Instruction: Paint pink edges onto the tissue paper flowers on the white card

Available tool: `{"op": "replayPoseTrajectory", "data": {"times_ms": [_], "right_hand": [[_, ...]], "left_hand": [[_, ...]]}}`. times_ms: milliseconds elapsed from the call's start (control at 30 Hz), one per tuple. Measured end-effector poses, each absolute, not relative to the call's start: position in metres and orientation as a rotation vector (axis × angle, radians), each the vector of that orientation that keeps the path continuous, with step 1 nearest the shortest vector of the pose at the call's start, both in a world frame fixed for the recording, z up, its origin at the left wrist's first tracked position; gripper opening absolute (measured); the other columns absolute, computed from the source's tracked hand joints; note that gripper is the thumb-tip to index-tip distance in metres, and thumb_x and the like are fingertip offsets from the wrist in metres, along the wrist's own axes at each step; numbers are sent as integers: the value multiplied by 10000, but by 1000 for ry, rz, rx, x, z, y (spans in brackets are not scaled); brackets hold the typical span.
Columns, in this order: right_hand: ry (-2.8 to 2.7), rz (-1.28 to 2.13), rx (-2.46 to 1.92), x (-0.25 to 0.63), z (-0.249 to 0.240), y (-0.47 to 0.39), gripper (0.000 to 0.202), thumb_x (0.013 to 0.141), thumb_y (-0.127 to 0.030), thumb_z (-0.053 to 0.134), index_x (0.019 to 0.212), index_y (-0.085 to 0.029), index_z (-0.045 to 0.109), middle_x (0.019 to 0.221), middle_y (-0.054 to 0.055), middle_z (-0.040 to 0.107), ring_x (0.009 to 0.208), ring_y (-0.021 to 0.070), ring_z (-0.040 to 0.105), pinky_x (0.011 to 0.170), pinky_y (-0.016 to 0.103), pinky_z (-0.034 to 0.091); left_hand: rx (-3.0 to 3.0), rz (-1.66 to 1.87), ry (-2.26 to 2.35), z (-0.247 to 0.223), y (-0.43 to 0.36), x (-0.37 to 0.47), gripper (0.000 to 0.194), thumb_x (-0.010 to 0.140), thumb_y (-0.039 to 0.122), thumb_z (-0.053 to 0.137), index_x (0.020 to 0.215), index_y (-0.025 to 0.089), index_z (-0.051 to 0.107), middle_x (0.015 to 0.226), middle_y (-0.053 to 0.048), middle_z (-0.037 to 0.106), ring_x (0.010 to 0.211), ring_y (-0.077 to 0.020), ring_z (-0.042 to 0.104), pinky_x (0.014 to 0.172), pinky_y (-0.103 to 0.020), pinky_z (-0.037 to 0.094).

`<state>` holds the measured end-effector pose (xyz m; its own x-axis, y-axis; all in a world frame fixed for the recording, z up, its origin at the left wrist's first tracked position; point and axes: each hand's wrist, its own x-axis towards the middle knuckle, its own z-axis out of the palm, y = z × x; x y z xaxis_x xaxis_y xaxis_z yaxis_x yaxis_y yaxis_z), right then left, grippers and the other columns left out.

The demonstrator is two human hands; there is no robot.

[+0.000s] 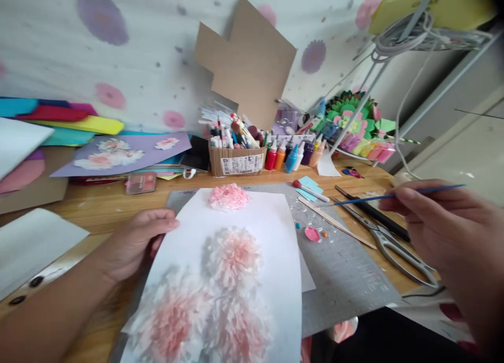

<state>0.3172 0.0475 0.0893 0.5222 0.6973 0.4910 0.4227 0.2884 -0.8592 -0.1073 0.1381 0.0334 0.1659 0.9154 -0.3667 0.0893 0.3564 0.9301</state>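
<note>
My left hand point(137, 242) grips the left edge of a white sheet of paper point(271, 237), with the thumb on top and the fingers underneath. Fluffy white-and-pink paper flowers cover the sheet's lower part, among them one flower point(236, 258) near the middle. A smaller, stronger pink flower point(228, 197) sits at its top edge. On the right, my right hand point(441, 231) pinches a thin blue paintbrush point(366, 198), its pale tip pointing left above the mat, apart from the paper. A pink paint blob point(312, 234) lies below that tip.
Under the paper is a grey cutting mat point(338, 289). Scissors point(389, 247), a wooden stick point(334, 221) and a makeup brush point(311, 191) lie at right. Behind stand a cardboard box of brushes and pens point(236, 161) and paint bottles point(291, 159). A purple sheet with flowers point(157, 161) lies back left.
</note>
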Motion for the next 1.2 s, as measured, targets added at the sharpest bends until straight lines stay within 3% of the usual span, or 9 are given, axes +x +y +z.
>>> {"op": "replayPoseTrajectory", "data": {"times_ms": [100, 233, 433, 567, 833, 1200], "right_hand": [[-1051, 377, -1185, 294, 92, 50, 83, 777, -325, 785, 795, -290, 711, 751, -13, 673, 701, 163, 682, 748, 344, 584], [-1115, 624, -1093, 260, 91, 51, 90, 742, -309, 819, 789, -294, 744, 780, 1, 717, 695, 169, 690, 675, 324, 601], [-1265, 692, -1002, 230, 80, 63, 90, 767, -282, 816, 837, -282, 760, 818, -19, 755, 716, 122, 716, 681, 229, 601], [-1316, 723, -1025, 225, 74, 78, 84, 796, -278, 797, 865, -300, 755, 838, -18, 752, 749, 133, 711, 707, 257, 602], [-1391, 708, -1101, 223, 63, 92, 112, 815, -312, 779, 923, -326, 757, 865, -1, 753, 796, 158, 689, 486, 225, 480], [-1383, 694, -1180, 219, 65, 92, 133, 786, -348, 797, 916, -329, 771, 844, 21, 756, 743, 166, 679, 383, 209, 406]], "left_hand": [[1047, 786, 1242, 38, 134, -103, 400, 586, 407, 788, 468, 200, 466, 340, 90, 412, 338, -37, 319, 393, -154, 220], [1032, 787, 1201, 41, 131, -101, 384, 595, 386, 787, 469, 200, 476, 337, 89, 413, 338, -40, 309, 388, -162, 202], [1010, 788, 1184, 39, 132, -100, 387, 591, 378, 781, 456, 200, 466, 331, 87, 415, 334, -38, 304, 389, -164, 192], [990, 774, 1190, 38, 131, -101, 380, 593, 386, 780, 464, 201, 474, 329, 87, 420, 328, -37, 306, 385, -161, 194], [947, 736, 1203, 34, 133, -104, 382, 587, 412, 785, 461, 206, 490, 316, 82, 424, 315, -36, 289, 365, -157, 175], [925, 737, 1191, 32, 131, -106, 380, 599, 398, 796, 462, 202, 501, 317, 80, 435, 313, -35, 299, 356, -145, 179]]}}
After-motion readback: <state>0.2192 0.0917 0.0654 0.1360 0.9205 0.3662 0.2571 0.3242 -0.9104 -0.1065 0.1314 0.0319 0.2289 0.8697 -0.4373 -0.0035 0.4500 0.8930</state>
